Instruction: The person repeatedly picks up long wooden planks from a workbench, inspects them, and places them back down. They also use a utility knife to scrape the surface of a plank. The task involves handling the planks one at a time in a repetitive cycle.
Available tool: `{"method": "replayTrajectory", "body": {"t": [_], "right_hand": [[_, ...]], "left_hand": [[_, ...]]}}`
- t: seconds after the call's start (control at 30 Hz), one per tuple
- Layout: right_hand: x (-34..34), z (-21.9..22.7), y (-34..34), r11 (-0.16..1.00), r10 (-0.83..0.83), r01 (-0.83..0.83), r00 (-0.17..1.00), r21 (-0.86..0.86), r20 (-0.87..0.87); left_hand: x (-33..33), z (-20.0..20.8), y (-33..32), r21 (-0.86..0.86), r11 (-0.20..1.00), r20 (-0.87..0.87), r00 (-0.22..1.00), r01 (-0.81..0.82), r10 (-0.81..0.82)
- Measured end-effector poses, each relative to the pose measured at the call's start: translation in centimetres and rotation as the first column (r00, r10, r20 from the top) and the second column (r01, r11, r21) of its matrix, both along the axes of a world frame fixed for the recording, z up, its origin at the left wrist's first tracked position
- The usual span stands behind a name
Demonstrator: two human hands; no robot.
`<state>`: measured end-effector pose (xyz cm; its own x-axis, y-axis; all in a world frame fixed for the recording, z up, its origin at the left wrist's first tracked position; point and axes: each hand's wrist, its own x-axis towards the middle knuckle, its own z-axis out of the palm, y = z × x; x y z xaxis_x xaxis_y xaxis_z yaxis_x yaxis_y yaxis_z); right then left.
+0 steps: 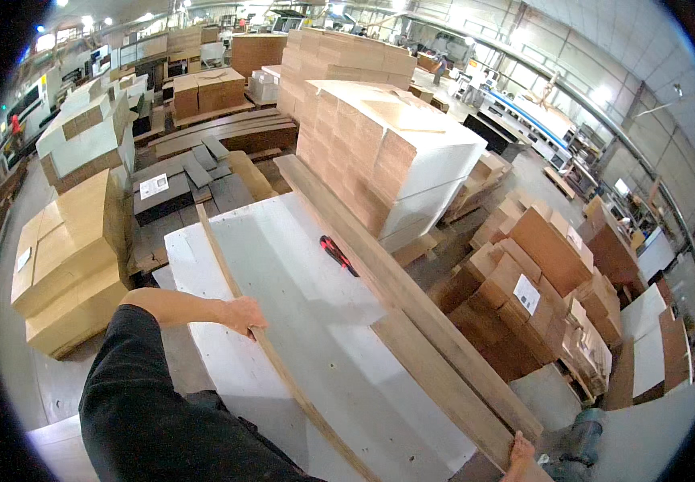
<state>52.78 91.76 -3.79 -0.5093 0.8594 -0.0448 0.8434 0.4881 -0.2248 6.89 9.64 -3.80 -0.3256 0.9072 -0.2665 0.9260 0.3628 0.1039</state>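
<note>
Left fingers (pixel 256 320) clasp a strip (pixel 307 406); I can't tell if half-hidden right fingers (pixel 518 441) grip timber (pixel 450 394).

Our black left sleeve (pixel 126 377) ends near elbow; bare left forearm (pixel 179 307) angles rightward from sleeve, left hand (pixel 243 316) closed. Our right hand (pixel 520 451) well right of sleeve, fingers curled.

Lamps (pixel 86 21) glare far beyond my left fingers (pixel 254 323); soft shadow greys the white board (pixel 323 329) beside them; outer edges bow
</note>
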Motion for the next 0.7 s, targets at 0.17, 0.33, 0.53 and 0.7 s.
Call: {"method": "replayTrajectory", "body": {"t": [0.17,0.33,0.53,0.7], "right_hand": [[-4.6,1.4,-3.3,0.994,0.109,-0.109,0.994,0.003,-0.001],[-10.0,4.3,-8.6,0.877,0.374,-0.405,0.913,-0.257,-0.164],[-20.0,3.2,-19.1,0.675,0.662,-0.645,0.744,-0.358,-0.091],[-26.8,3.6,-32.3,0.66,0.654,-0.608,0.754,-0.441,-0.061]], "left_hand": [[-0.7,-1.3,0.5,-0.028,1.0,-0.022,1.0,-0.005,0.004],[-0.6,-0.5,-0.1,0.01,1.0,-0.032,0.999,0.017,-0.017],[-0.8,-2.1,-0.5,0.06,0.998,-0.049,0.999,-0.009,0.011],[-0.5,-1.9,-0.4,0.182,0.975,-0.133,0.986,0.126,-0.102]]}}
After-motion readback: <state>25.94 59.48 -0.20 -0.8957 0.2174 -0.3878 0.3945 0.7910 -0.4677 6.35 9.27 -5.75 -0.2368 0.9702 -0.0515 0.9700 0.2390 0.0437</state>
